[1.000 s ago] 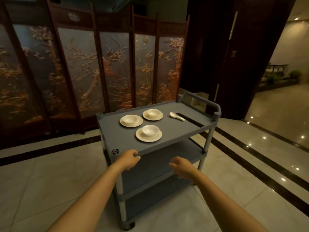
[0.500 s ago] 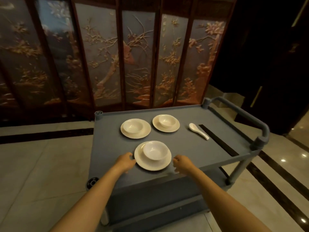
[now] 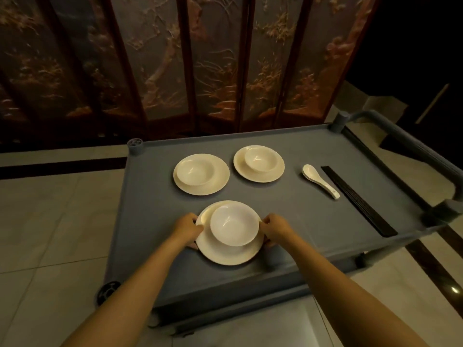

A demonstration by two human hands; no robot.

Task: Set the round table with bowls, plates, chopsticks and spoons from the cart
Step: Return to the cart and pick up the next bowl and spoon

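On cart (image 3: 288, 221), three bowls (image 3: 195, 171) (image 3: 261, 160) (image 3: 234, 225), three plates (image 3: 213, 187) (image 3: 253, 176) (image 3: 225, 255), one spoon (image 3: 319, 180), chopsticks (image 3: 358, 200) — count unclear — hands (image 3: 188, 229) (image 3: 276, 230) gripping nearest plate (image 3: 240, 254).

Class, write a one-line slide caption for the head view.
Left hand and right hand grip the near plate, bowl on it, atop the cart.

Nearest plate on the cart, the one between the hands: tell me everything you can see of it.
The near plate is round, cream-white and glossy, ceramic by its look. A white bowl sits upright on it, off-centre toward the far side. It lies on the top shelf of the grey cart, toward the near edge. The left hand grips its left rim, the right hand its right rim. Whether it is lifted cannot be told.
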